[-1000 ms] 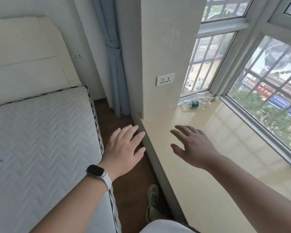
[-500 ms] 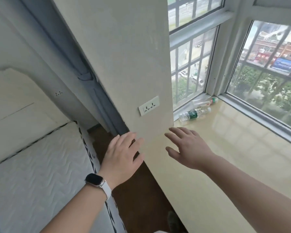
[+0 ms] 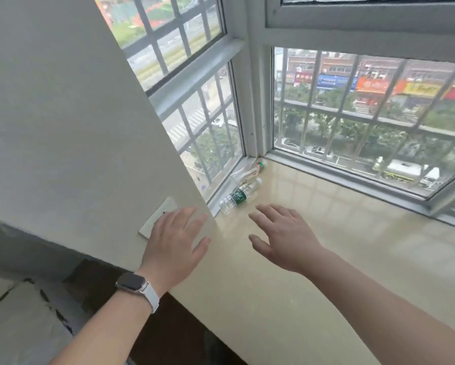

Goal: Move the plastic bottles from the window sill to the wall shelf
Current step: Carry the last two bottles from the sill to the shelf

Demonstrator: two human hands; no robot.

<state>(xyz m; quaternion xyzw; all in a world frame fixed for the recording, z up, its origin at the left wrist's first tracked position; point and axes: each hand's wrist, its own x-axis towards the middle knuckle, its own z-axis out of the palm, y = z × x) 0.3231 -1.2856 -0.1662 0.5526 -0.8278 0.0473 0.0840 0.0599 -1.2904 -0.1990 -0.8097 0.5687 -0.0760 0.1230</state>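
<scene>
Two bottles lie on their sides at the far corner of the sill (image 3: pixel 326 272), along the side window frame. The green-label bottle (image 3: pixel 239 196) is nearer, with the second bottle (image 3: pixel 249 172) just behind it.

Left hand (image 3: pixel 173 246), watch (image 3: pixel 133 283) on the wrist, and right hand (image 3: pixel 284 238) are both held out, fingers spread, grip released, holding nothing. The right fingertips are near the green-label bottle but apart from it. A socket (image 3: pixel 156 218) sits partly behind the left hand.

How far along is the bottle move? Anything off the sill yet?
Done: nothing. The green-label bottle and the clear bottle behind it lie on their sides in the corner of the window sill. In hand: nothing; the left hand and right hand are open, short of the bottles. Left: grasp both and carry them to the wall shelf, not in view.
</scene>
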